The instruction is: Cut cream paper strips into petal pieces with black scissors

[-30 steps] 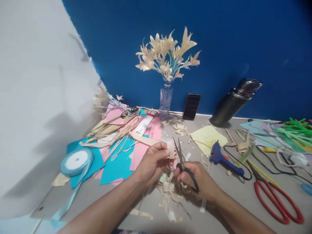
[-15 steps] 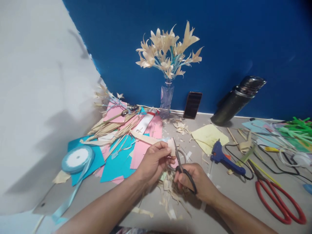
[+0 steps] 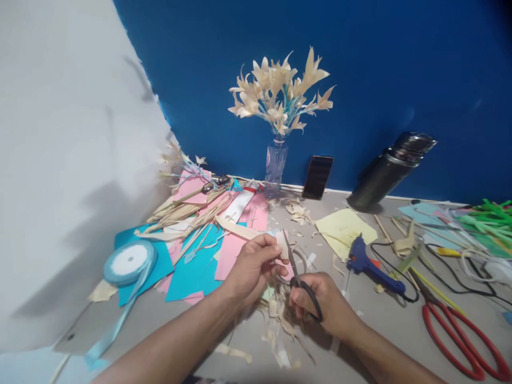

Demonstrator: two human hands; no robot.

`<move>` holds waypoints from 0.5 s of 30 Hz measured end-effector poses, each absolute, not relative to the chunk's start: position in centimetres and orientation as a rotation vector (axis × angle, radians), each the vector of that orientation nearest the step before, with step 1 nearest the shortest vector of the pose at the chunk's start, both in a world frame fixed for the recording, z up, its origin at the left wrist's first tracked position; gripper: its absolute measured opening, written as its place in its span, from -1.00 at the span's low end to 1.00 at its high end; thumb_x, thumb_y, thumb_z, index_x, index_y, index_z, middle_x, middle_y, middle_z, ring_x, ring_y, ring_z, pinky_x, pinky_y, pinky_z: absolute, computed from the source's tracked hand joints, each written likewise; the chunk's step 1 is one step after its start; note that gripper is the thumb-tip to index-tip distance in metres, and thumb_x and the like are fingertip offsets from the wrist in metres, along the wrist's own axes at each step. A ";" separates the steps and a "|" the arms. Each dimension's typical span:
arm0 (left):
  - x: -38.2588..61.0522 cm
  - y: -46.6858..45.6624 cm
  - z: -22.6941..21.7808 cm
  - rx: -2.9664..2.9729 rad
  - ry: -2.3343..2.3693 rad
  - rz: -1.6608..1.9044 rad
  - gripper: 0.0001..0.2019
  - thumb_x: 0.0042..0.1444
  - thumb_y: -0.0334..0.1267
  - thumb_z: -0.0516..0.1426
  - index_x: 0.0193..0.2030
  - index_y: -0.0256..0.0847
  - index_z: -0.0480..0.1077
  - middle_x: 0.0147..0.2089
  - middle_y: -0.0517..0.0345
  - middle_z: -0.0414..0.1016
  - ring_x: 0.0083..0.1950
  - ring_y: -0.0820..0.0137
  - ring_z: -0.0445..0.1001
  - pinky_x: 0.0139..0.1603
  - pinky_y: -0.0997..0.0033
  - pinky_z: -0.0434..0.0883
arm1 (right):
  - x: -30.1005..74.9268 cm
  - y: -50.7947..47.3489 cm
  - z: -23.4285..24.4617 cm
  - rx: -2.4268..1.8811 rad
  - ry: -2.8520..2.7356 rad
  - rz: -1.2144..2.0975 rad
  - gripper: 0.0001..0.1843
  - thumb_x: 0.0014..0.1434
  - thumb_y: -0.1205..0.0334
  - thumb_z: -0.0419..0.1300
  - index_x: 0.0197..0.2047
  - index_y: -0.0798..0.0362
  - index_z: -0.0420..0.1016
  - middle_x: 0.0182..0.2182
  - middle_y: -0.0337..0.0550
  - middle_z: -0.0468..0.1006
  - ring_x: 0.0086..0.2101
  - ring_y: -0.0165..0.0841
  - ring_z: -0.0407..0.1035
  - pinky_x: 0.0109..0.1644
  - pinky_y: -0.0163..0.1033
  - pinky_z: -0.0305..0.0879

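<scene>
Between the thumb and fingers of my left hand [image 3: 256, 262] is a small pale strip [image 3: 282, 244], its upper end sticking up; it looks like dried husk. My right hand [image 3: 320, 301] grips black-handled scissors [image 3: 306, 296], with the blades pointing up along the strip's right edge. Whether the blades are parted is hard to make out. Behind the scissors a round ring-like thing [image 3: 301, 261] is partly hidden. Below both hands lie husk scraps [image 3: 280, 325] on the grey table [image 3: 236, 325].
A bottle [image 3: 275, 168] of husk flowers [image 3: 276, 90] stands by the blue wall, near a phone [image 3: 318, 177] and a leaning flask [image 3: 388, 173]. Rightward lie a blue glue gun [image 3: 372, 269] and red-handled scissors [image 3: 460, 330]. Leftward are a ribbon roll [image 3: 130, 261] and coloured paper [image 3: 192, 272].
The whole view has shifted slightly, so the background sits a little lower. Both hands keep nearly the same pose, with the strip still against the scissor blades.
</scene>
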State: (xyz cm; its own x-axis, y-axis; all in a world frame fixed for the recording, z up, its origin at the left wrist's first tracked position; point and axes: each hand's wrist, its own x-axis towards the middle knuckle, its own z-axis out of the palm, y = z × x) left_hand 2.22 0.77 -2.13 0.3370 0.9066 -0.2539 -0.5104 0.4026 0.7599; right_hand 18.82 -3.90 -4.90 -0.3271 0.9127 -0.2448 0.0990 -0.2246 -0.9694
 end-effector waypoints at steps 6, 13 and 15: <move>2.3 0.8 -1.9 0.633 0.741 1.021 -0.81 -0.02 -0.36 0.27 -0.38 -0.25 0.30 -0.52 0.18 0.46 -0.47 0.42 0.49 -0.51 0.50 0.45 | 18.9 -4.0 -5.0 -1.231 -1.380 1.622 -0.32 -0.11 -0.41 0.29 -0.60 0.14 0.40 -0.68 -0.20 0.39 -0.64 -0.49 0.18 -0.56 -0.37 0.04; 2.1 0.9 -1.6 0.666 0.760 1.039 -0.84 -0.04 -0.37 0.26 -0.43 -0.25 0.32 -0.53 0.21 0.41 -0.44 0.38 0.51 -0.55 0.50 0.45 | 18.9 -4.0 -5.0 -1.246 -1.375 1.626 -0.32 -0.12 -0.41 0.29 -0.61 0.14 0.38 -0.70 -0.22 0.37 -0.64 -0.51 0.14 -0.57 -0.38 0.00; 2.1 0.9 -1.5 0.669 0.776 1.048 -0.83 -0.06 -0.37 0.26 -0.44 -0.25 0.31 -0.53 0.22 0.39 -0.47 0.39 0.50 -0.58 0.52 0.42 | 18.9 -4.0 -5.0 -1.267 -1.379 1.617 -0.32 -0.13 -0.41 0.30 -0.62 0.13 0.37 -0.70 -0.23 0.36 -0.65 -0.51 0.14 -0.58 -0.38 -0.01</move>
